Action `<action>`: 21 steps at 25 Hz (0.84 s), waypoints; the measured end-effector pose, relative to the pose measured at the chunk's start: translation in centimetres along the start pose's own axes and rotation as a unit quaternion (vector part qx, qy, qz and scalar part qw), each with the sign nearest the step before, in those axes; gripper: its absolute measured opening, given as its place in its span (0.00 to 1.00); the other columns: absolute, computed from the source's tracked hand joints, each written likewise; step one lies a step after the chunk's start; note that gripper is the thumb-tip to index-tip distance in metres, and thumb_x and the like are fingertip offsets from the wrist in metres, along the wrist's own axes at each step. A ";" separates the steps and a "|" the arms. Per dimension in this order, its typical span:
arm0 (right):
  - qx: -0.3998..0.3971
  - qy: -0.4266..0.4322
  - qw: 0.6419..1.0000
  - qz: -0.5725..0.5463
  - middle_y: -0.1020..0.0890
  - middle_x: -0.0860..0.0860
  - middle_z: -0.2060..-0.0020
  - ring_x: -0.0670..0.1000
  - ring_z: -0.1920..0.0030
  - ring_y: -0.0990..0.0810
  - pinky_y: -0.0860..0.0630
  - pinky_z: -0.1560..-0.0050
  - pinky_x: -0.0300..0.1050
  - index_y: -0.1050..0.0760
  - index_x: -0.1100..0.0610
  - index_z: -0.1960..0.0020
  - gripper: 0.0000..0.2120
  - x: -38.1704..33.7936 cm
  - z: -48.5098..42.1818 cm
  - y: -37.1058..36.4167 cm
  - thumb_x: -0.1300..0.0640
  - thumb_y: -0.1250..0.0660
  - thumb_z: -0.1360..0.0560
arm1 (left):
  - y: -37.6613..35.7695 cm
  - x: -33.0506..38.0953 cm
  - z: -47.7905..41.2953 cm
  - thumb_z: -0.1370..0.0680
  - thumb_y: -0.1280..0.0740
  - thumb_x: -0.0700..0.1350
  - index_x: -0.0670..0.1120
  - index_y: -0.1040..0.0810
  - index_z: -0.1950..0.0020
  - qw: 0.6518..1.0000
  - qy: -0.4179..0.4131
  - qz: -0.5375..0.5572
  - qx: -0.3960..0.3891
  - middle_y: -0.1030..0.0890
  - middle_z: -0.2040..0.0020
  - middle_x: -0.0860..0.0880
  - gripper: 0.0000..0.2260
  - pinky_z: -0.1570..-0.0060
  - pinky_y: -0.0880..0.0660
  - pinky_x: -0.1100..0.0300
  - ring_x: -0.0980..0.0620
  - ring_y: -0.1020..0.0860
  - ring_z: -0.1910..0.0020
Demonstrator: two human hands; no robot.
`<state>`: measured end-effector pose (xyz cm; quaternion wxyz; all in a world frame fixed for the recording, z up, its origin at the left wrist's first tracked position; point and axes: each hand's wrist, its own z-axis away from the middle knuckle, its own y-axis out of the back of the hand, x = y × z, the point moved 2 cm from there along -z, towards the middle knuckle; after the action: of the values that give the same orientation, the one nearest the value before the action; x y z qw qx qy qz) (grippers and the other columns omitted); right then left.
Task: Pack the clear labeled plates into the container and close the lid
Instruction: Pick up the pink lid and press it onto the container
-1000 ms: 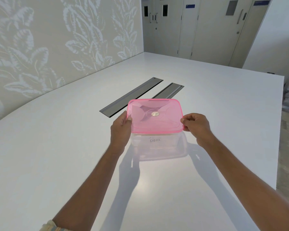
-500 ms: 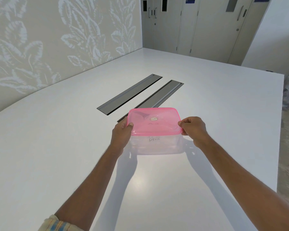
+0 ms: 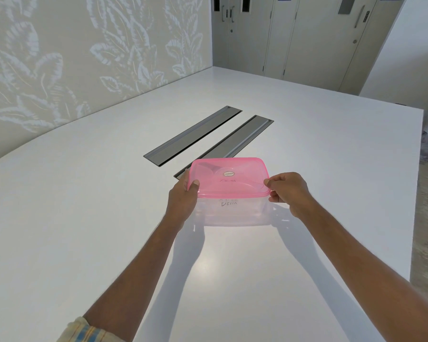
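While the pink lid (image 3: 229, 177) lies over the clear box (image 3: 232, 211), we have only the head view to go through, and it looks down along both forearms to the white table (image 3: 84, 218). We take the box as our landmark. It stands on the table just this side of the two grey slots (image 3: 193, 137), the nearer slot running partly behind its far left corner. Handwriting shows on its near wall, and more writing shows faintly through the lid; we judge that to be the plates inside, though we cannot make out single plates.

Our left hand (image 3: 183, 201) is closed on the lid's left edge, thumb on top and fingers hidden down the box's side. Our right hand (image 3: 288, 191) pinches the lid's right edge, thumb above, fingers curled beneath the rim. We judge the lid is laid on but cannot tell whether it is snapped shut all round.

What could go wrong: if we press only at these two ends, the far and near edges may stay unseated, and the lid would spring off when we let go. Uneven pressure from one hand could tip the light box or slide it on the smooth top toward the slots behind it. A plate riding too high inside would also hold the lid up.
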<state>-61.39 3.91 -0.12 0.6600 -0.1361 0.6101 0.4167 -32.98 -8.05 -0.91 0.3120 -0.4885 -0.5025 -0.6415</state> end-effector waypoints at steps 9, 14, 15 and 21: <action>0.007 0.172 0.977 0.129 0.18 0.48 0.38 0.51 0.40 0.17 0.19 0.37 0.54 0.18 0.51 0.33 0.19 0.0 2.4 0.0 0.53 0.23 0.24 | -0.1 -0.5 1.3 0.12 0.38 0.47 0.47 0.31 0.17 0.996 -0.074 -0.043 0.014 0.33 0.16 0.49 0.22 0.27 0.34 0.72 0.62 0.37 0.19; -0.114 0.318 0.882 0.329 0.30 0.41 0.21 0.42 0.19 0.37 0.35 0.20 0.49 0.26 0.48 0.22 0.36 1.3 3.2 0.9 0.52 0.19 0.27 | 1.3 -2.2 1.3 0.16 0.29 0.53 0.50 0.32 0.16 0.965 -0.182 -0.180 -0.058 0.37 0.14 0.55 0.30 0.28 0.26 0.54 0.57 0.32 0.19; -0.105 0.343 0.863 0.355 0.30 0.40 0.21 0.41 0.18 0.38 0.34 0.21 0.48 0.28 0.48 0.21 0.35 1.5 3.2 1.2 0.54 0.20 0.26 | 1.7 -2.4 1.3 0.18 0.27 0.54 0.51 0.34 0.15 0.954 -0.196 -0.218 -0.063 0.38 0.14 0.56 0.33 0.35 0.23 0.53 0.57 0.29 0.22; 0.036 0.516 0.769 0.376 0.15 0.51 0.35 0.54 0.33 0.17 0.14 0.45 0.55 0.15 0.57 0.36 0.24 1.6 3.1 1.1 0.65 0.17 0.31 | 1.9 -3.1 0.8 0.20 0.25 0.41 0.52 0.31 0.17 0.918 -0.257 -0.302 -0.006 0.33 0.16 0.58 0.32 0.43 0.17 0.52 0.52 0.21 0.27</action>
<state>-60.20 7.34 -0.54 0.0404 -0.0670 0.8759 0.4762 -29.97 -8.12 -3.19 -0.0400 -0.4633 -0.6851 -0.5607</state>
